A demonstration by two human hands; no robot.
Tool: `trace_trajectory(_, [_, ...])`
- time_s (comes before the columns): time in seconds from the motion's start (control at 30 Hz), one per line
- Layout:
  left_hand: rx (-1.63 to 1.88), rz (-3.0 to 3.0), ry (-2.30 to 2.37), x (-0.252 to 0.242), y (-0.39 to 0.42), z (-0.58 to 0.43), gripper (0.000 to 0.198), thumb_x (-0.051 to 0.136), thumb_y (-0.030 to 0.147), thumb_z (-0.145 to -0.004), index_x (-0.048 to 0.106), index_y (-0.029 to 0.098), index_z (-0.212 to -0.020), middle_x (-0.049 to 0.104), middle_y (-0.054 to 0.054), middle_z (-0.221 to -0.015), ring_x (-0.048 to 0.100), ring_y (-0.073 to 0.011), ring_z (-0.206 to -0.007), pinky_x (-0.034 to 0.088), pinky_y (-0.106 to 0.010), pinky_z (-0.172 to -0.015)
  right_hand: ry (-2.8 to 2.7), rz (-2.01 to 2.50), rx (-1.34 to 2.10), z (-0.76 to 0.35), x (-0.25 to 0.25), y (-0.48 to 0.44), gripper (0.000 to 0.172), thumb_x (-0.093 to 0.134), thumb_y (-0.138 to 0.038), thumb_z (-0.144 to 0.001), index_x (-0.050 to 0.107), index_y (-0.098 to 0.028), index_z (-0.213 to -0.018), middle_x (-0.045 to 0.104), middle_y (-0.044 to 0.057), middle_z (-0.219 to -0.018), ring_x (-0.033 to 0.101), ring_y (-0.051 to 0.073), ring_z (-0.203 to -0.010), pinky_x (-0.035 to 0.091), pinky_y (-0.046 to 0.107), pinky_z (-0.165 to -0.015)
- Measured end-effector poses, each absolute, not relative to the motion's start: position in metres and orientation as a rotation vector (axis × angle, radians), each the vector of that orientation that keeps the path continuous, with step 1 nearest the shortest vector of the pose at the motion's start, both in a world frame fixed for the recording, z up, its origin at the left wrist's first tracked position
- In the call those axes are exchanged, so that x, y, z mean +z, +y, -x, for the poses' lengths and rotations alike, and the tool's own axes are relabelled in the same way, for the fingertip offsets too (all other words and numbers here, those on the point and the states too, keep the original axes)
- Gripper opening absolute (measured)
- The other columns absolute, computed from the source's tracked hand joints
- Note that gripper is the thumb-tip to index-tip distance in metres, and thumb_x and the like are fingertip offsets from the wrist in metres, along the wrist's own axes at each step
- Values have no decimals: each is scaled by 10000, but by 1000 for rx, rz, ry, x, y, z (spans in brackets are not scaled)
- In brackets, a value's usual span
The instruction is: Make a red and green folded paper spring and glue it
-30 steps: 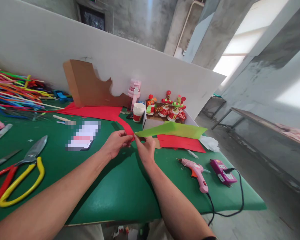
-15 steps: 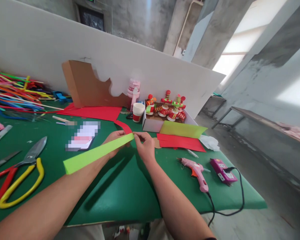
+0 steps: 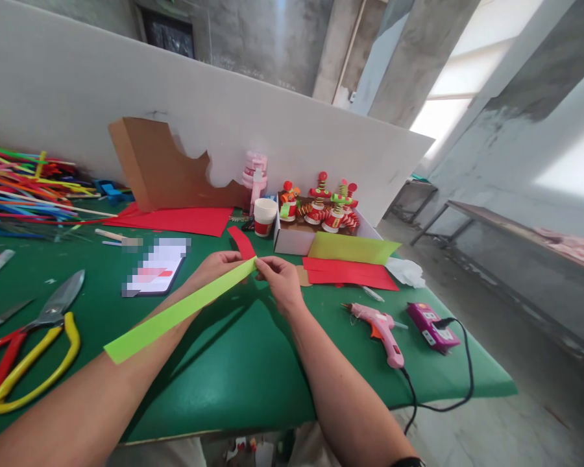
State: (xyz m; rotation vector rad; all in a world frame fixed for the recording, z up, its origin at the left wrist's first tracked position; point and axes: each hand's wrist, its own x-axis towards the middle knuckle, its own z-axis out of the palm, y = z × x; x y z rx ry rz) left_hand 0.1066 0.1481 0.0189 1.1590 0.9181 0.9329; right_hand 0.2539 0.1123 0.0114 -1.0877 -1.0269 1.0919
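Green paper strip [image 3: 180, 311] slants over the left forearm [image 3: 97, 395], its far end meeting a red strip [image 3: 242, 242] above the desk [image 3: 228, 383]. The right hand [image 3: 279, 277] pinches that meeting point; the left hand [image 3: 217, 261], partly covered by the green paper strip, grips there too.

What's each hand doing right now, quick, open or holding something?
Left hand: closed on the red strip, partly hidden by the green strip.
Right hand: closed, pinching the green strip's end.

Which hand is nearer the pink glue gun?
Right. The right hand is left of the pink glue gun, slightly beyond it; the left hand is farther left.
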Motion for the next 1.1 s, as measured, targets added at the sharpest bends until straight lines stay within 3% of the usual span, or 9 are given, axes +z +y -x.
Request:
trace_trajectory(0.17, [1036, -1159, 782, 25, 140, -114, 314, 820, 401, -564, 703, 161, -729, 663, -27, -673, 581, -159, -613, 486, -301, -620, -853, 1039, 1103, -250, 6, 116, 283, 787, -463, -626, 736, -198, -708, 645, -13, -618, 544, 122, -562, 476, 274, -616])
trace_trajectory(0.4, [1004, -1310, 729, 22, 132, -116, 380, 810, 348, -607, 683, 194, -930, 694, -44, -923, 627, -227, -924, 497, -311, -767, -732, 944, 1112, -248, 6, 117, 274, 800, -446, -617, 727, -205, -725, 625, -22, -595, 565, 129, -583, 517, 288, -660])
trace_trajectory(0.57, [1126, -1274, 758, 16, 134, -120, 326, 763, 458, -703, 629, 197, -844, 621, 13, -779, 560, -148, -721, 458, -278, -686, -753, 970, 1067, -245, 6, 115, 288, 796, -455, -622, 734, -202, -745, 673, -4, -671, 587, 136, -618, 527, 297, -687])
trace_trajectory(0.8, [1202, -1465, 961, 15, 141, -114, 304, 690, 475, -740, 573, 221, -620, 552, 29, -614, 515, -161, -645, 411, -287, -672, -807, 989, 1203, -248, 10, 112, 296, 837, -444, -590, 730, -196, -712, 642, -17, -623, 560, 113, -581, 496, 273, -648])
trace_trajectory(0.93, [1157, -1635, 1110, 19, 138, -112, 273, 676, 439, -758, 577, 227, -616, 553, 30, -606, 505, -163, -639, 375, -279, -644, -827, 1025, 1157, -253, 13, 114, 284, 844, -429, -584, 740, -187, -691, 651, -16, -622, 536, 107, -580, 468, 267, -638])
trace_trajectory(1.1, [1185, -1508, 972, 16, 139, -114, 275, 696, 478, -742, 623, 217, -695, 586, 26, -628, 531, -167, -650, 409, -284, -667, -818, 1022, 1113, -252, 13, 115, 242, 832, -401, -572, 738, -193, -653, 652, -25, -618, 533, 109, -605, 447, 262, -649])
